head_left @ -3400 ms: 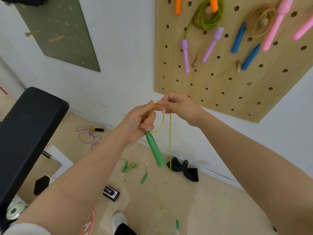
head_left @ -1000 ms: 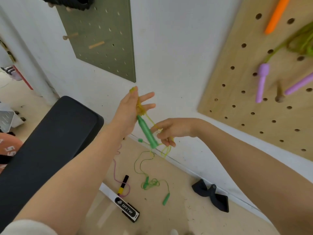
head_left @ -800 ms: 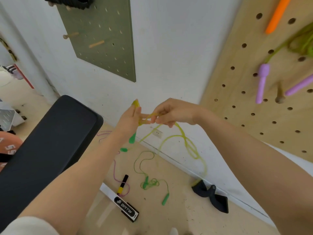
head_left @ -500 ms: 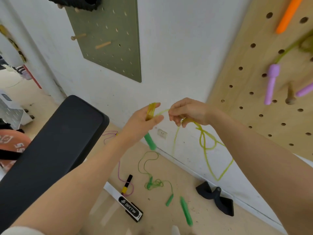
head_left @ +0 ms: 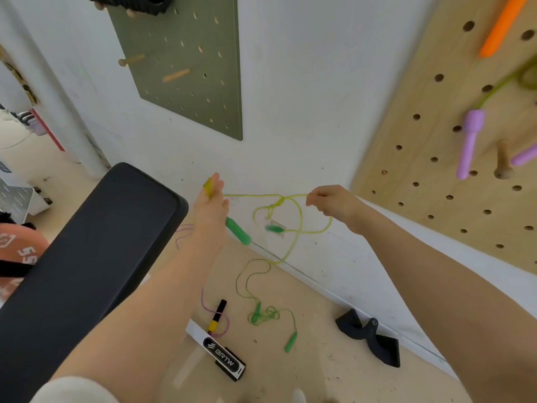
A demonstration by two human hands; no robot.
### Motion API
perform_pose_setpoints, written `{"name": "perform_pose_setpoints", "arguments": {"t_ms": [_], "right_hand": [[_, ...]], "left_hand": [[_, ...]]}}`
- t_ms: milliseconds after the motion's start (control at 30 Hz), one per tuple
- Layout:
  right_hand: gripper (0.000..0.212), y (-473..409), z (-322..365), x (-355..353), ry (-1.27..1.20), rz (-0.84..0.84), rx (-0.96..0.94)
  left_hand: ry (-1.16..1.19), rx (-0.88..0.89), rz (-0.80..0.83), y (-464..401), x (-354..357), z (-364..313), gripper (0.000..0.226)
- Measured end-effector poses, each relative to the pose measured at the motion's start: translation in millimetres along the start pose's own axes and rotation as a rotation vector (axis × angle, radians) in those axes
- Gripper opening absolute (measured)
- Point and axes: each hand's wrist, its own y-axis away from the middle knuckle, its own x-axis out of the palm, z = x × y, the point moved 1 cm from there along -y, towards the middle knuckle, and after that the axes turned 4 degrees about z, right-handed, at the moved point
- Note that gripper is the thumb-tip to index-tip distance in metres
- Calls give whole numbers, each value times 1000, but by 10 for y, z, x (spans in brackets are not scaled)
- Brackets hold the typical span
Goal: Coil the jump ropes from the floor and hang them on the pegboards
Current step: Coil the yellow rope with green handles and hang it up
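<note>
Coiling under way, head view only. Left hand (head_left: 210,203) raised, fingers mostly straight, with turns of the yellow-green rope (head_left: 293,225) wound round it and pinned by the thumb; one green handle (head_left: 238,230) hangs just below the palm. Right hand (head_left: 327,200) curled, pinching the rope's free run, stretched roughly level between the two hands. A tangle or knot sits mid-span, and slack loops droop below it, the lowest reaching down by the foot of the wall. A second green shape, blurred, seems to hang among the loops; probably the other handle, cannot tell for sure.

Judgement: clear that tangle before the next wrap, or it will ride into the coil and make it lumpy. Keep light tension with the right hand, lay each turn beside the last, and let the slack feed freely.

Floor (head_left: 319,359), pale wood-look, scuffed. Near the wall's foot lies a darker green rope (head_left: 263,314), bunched. Just beside it a purple rope (head_left: 203,301) with a black-and-yellow handle, and a black tag marked BRTW (head_left: 223,354). A black strap (head_left: 369,338) lies against the skirting. A black padded bench (head_left: 87,257) fills the lower left. On the wall: a green pegboard (head_left: 186,62) with bare wooden pegs, and at right a plywood pegboard (head_left: 436,135) carrying hung ropes with purple and orange handles.
</note>
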Motion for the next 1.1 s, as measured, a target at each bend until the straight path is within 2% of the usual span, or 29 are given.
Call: {"name": "perform_pose_setpoints", "arguments": {"t_ms": [100, 167, 200, 233, 300, 367, 400, 467, 533, 600, 667, 767, 900, 1000, 1100], "right_hand": [[27, 1, 74, 68, -369, 15, -72], [29, 5, 149, 92, -766, 64, -94], [30, 10, 195, 90, -949, 101, -117], [30, 23, 246, 82, -1083, 128, -144], [28, 27, 303, 39, -1301, 81, -196], [30, 7, 296, -34, -1436, -47, -192], [30, -2, 275, -72, -1403, -112, -162], [29, -3, 182, -147, -1111, -243, -77], [26, 13, 72, -191, -636, -346, -30], [22, 30, -33, -221, -64, -372, -26], [24, 18, -151, -223, 434, -299, -19], [28, 18, -353, -228, 775, -151, 95], [62, 79, -640, -231, 989, -77, 316], [57, 119, -695, -188, 851, 1, 421], [36, 16, -577, -103, 672, -22, 365]], "left_hand": [[-529, 100, 76, -44, 26, 25, 46], [-990, 219, 193, -97, 36, 80, 47], [-1138, 251, 256, -128, 52, 120, 46], [-1233, 262, 285, -137, 84, 141, 43], [-1310, 281, 224, -143, 120, 159, 30], [-1208, 276, 107, -169, 112, 151, 32], [-1051, 214, 45, -195, 88, 132, 33], [-574, -48, -81, -229, 57, 79, 34], [-136, -278, -141, -250, 4, 58, 33], [248, -326, -118, -290, -71, 46, 31], [459, -354, -73, -311, -143, 0, 39], [515, -379, -55, -310, -185, -101, 36], [500, -317, -81, -359, -286, -249, 48], [325, -313, 21, -268, -196, -347, 46], [62, -253, 160, -81, 71, -398, 36]]}}
